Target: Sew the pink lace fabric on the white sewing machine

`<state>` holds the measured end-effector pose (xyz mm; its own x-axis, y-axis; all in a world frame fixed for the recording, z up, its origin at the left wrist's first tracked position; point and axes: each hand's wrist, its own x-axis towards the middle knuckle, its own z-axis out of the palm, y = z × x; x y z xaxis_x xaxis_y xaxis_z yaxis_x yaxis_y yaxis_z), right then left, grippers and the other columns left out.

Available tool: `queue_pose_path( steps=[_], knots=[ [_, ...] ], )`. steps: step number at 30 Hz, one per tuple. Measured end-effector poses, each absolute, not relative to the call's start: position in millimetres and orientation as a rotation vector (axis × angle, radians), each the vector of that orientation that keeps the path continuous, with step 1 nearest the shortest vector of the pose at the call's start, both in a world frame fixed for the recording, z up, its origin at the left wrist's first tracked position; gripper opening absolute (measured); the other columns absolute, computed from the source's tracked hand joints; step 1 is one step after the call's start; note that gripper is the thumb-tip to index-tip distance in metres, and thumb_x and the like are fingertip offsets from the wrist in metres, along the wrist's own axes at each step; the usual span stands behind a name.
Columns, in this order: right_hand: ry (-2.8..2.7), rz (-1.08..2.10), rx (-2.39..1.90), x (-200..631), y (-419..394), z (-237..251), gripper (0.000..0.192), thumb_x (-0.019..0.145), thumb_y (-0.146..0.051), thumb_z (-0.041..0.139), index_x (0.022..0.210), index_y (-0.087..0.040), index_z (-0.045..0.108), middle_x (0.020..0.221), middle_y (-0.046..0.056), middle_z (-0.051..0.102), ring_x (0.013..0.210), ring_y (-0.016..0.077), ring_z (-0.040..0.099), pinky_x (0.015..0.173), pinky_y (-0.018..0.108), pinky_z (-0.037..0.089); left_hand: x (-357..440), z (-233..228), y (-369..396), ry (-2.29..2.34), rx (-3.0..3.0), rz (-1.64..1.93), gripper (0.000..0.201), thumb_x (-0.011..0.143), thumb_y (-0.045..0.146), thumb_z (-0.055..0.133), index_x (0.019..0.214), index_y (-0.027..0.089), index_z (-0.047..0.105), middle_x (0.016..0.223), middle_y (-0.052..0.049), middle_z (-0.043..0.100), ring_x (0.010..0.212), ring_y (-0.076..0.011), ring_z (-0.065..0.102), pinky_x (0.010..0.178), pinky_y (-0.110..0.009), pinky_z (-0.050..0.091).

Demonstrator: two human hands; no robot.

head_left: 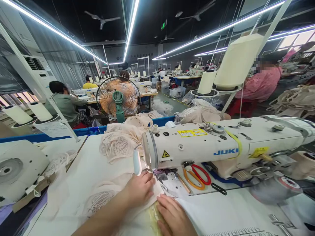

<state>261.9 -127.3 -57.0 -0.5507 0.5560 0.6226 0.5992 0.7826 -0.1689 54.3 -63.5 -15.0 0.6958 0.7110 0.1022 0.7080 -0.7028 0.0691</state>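
Left hand (140, 188) pressing flat, open, on beige lace fabric (108, 193) lying leftward from needle; right hand (173, 214) resting open, nearer, beside white sewing machine (221, 144).

The white sewing table (211, 213) carries a white JUKI sewing machine (221, 144) across its right half. Beige lace fabric (118, 144) lies heaped on the table to the left of the machine head, with more lace fabric spread flat at the near edge. Red-handled scissors (200, 173) and orange-handled scissors (193, 180) lie touching on the machine bed.
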Motion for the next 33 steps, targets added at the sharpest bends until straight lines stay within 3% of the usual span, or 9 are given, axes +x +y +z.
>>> queue_pose_path(
  steps=[14,33],
  knots=[
    [-2.298,-0.076,-0.866,261.3,-126.9,-58.1,0.027,0.081,-0.018,0.053,0.107,-0.017,0.058,0.116,0.011,0.066,0.108,0.0272,0.061,0.088,0.039,0.054,55.4,-10.0,-61.3,1.201,2.852,0.247,0.042,0.083,0.029,0.056,0.122,0.018,0.05,0.126,-0.011,0.057,0.115,-0.0301,0.051,0.093,-0.048,0.048],
    [-2.292,0.012,-0.844,265.2,-125.9,-71.3,0.025,0.084,-0.017,0.052,0.109,-0.017,0.056,0.119,0.012,0.062,0.116,0.0268,0.056,0.095,0.038,0.052,55.4,-13.7,-62.1,1.235,2.846,0.173,0.044,0.083,0.027,0.057,0.125,0.016,0.05,0.129,-0.013,0.056,0.12,-0.0308,0.05,0.098,-0.05,0.046]
  ],
)
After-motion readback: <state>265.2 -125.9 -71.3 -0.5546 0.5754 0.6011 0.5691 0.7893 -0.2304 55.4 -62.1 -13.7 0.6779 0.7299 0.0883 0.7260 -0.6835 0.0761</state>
